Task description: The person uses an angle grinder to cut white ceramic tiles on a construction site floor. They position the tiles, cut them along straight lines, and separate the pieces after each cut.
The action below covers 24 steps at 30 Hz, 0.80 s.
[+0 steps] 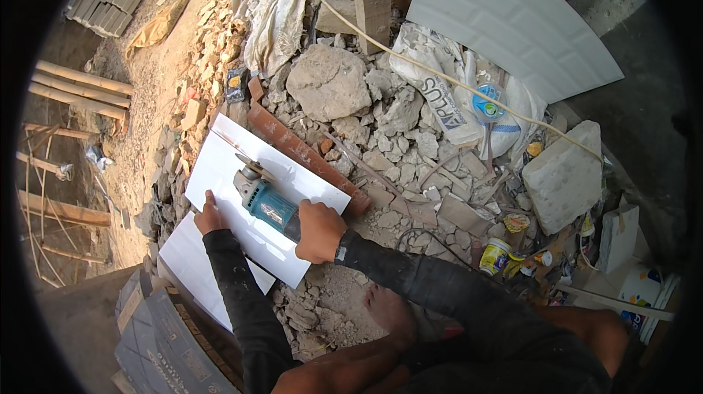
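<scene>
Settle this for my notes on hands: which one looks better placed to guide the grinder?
Likely the right hand: it grips the rear of the grinder, above the white tile, while the left hand is at the tile's edge.

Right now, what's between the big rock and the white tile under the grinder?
In the head view, a reddish-brown bar and rubble separate rock from tile.

- White sack: large dark capitals, legible, beside a dark geometric emblem; smaller line alongside.
- Angle grinder: dark marking near its head, too small to make out.
- Grey packaging, lower left: pale lettering along its side.
- Blue wrapper: printed emblem, indistinct.
- Yellow tub: printed label, blurred.
- White container, right: coloured print, partial.
</scene>
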Available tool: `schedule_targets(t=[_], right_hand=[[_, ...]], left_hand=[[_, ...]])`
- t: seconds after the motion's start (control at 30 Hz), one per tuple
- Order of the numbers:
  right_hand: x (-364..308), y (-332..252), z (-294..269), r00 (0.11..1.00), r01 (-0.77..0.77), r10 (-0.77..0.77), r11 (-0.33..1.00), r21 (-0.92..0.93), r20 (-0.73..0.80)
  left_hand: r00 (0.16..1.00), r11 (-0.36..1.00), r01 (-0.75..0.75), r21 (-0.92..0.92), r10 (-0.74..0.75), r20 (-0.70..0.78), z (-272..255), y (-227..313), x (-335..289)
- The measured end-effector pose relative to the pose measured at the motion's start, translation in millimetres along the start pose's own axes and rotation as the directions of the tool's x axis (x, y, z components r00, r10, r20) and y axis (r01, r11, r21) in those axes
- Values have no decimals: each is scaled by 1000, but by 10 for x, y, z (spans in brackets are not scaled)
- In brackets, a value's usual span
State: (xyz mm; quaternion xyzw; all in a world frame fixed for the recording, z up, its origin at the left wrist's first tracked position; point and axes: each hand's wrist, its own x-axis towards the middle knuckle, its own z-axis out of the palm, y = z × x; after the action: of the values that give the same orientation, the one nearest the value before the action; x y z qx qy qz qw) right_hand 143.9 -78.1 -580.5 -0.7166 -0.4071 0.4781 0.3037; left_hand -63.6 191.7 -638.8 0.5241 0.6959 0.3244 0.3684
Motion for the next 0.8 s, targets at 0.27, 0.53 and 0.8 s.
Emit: schedule_targets(t=[0.27, 0.53, 0.8], right_hand=[[-31, 19, 28, 998, 3, -2, 1000, 21, -59], [-25, 3, -23, 1000, 0, 0, 1000, -12, -5], [-62, 82, 44, 998, 30, -29, 1000, 4, -59]], left_hand=[[1000, 1000, 6, -26, -5, 14, -17, -71, 89], [1000, 998, -23, 61, 22, 21, -49, -106, 150], [1000, 999, -21, 43, 21, 3, -29, -111, 160]])
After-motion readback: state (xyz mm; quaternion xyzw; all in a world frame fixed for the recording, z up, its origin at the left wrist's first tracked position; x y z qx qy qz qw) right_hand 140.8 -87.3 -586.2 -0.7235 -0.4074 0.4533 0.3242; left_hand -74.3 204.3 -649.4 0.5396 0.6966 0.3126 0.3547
